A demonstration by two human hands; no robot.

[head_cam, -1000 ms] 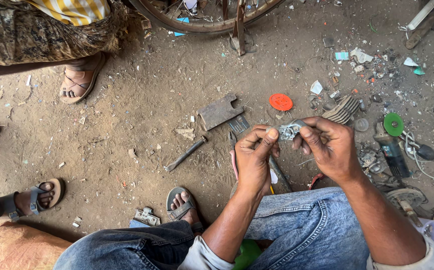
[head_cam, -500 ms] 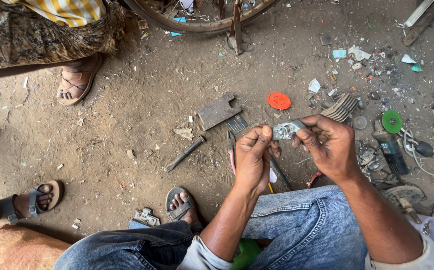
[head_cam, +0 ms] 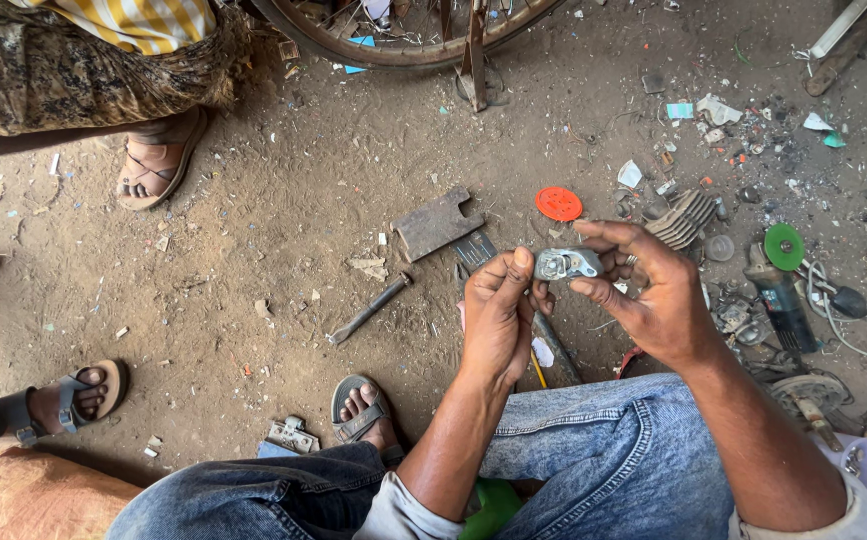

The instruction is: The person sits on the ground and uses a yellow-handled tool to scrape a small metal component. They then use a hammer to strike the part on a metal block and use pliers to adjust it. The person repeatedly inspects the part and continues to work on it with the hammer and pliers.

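Both hands, left hand (head_cam: 498,315) and right hand (head_cam: 653,295), close their fingertips on a small grey metal part (head_cam: 565,264), held just below the orange disc (head_cam: 558,204); it appears light, rigid and hard-edged, best pinched at its ends.

A dull grey metal part (head_cam: 565,264) rests in bare fingers (head_cam: 593,288) above rough, dusty earth floor (head_cam: 283,200).
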